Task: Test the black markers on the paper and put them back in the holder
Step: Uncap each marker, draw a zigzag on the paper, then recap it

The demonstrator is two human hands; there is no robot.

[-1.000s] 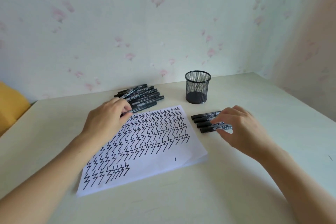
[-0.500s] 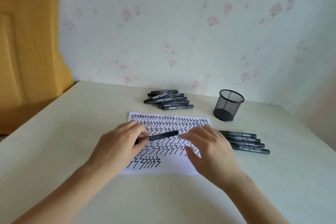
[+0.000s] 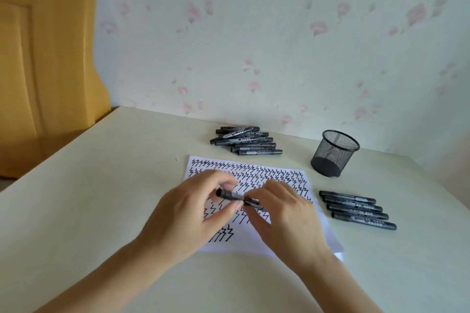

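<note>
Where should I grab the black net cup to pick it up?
Probably by the round rim at the top of the mesh holder. It stands upright with its mouth open, so come down from above and pinch the rim. Its right side is free; the row of markers lies in front.

L hand (image 3: 193, 207) — fingers curled, pinching marker (image 3: 230, 195) | R hand (image 3: 284, 213) — gripping its other end

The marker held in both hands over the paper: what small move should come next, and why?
Probably pull the cap off. Both hands, left and right, grip the black marker at opposite ends above the zigzag-covered paper, and no tip shows yet, so it cannot write.
</note>
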